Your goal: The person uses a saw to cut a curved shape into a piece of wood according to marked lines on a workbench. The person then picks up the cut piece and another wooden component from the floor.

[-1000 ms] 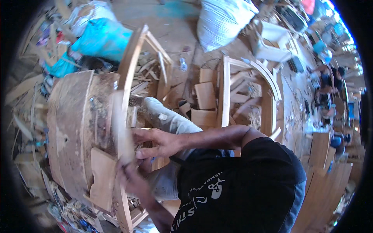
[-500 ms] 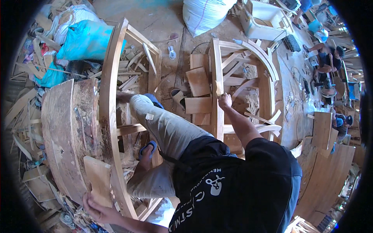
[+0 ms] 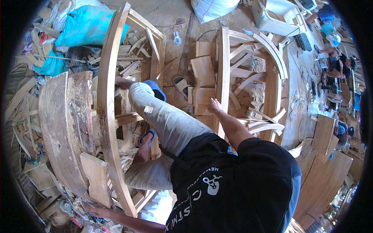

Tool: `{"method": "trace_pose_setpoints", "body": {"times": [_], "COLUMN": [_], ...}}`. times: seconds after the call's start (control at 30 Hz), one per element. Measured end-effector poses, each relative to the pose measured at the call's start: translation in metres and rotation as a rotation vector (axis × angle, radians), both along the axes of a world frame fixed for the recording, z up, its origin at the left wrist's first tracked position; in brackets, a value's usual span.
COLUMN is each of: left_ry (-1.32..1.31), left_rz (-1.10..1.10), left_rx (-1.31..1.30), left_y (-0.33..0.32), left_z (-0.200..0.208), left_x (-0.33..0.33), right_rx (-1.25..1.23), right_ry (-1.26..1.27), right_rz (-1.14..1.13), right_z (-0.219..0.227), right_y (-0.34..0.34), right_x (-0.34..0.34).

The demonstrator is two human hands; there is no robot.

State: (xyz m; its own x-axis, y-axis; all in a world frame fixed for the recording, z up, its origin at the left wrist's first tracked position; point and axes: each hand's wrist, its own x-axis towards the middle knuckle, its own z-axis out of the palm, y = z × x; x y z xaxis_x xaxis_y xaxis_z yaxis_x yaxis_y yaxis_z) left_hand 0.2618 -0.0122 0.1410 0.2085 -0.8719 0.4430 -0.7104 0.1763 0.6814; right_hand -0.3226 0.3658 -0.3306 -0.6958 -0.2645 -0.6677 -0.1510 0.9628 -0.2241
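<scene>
My left hand reaches low at the left, fingers stretched out, beside the lower end of a short light wooden board. That board leans against a long curved wooden frame rail. My right hand is curled closed just left of the upright post of a second wooden frame; my forearm crosses in front of this post. Whatever the curled fingers may hold is hidden. My bent leg in pale trousers passes between the two frames, and a blue sandal shows beneath it.
Rough wide planks lie left of the rail, with offcuts heaped around. A turquoise sack and a white sack stand farther off. Curved wooden pieces rest at the right frame. Other people sit at the far right.
My right hand has come away leftward from the upright post. My left hand has moved slightly down and right, by the board's lower end. The whole view has shifted a little.
</scene>
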Motion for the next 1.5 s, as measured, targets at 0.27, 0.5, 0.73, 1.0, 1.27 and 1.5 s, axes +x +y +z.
{"method": "trace_pose_setpoints", "body": {"times": [0.27, 0.5, 0.73, 1.0, 1.27, 1.5], "left_ry": [-0.259, -0.388, -0.43, -0.423, -0.375, -0.32], "left_rz": [0.086, -0.032, -0.103, -0.141, -0.164, -0.161], "left_rx": [0.054, 0.189, 0.315, 0.374, 0.378, 0.353], "left_y": [-0.013, -0.055, -0.089, -0.096, -0.088, -0.077], "left_z": [-0.022, -0.078, -0.114, -0.123, -0.114, -0.102], "left_x": [-0.049, -0.158, -0.24, -0.274, -0.276, -0.267], "right_rx": [0.081, -0.083, -0.08, -0.079, -0.383, 0.036], "right_ry": [-0.213, -0.292, -0.244, 0.15, 0.65, 0.397], "right_rz": [0.015, -0.03, -0.326, -0.657, -0.483, -0.387], "right_z": [-0.04, -0.114, -0.187, -0.139, 0.053, 0.006], "right_y": [-0.064, -0.101, -0.134, -0.146, -0.139, -0.077], "right_x": [-0.033, -0.073, -0.104, -0.145, -0.366, -0.464]}}
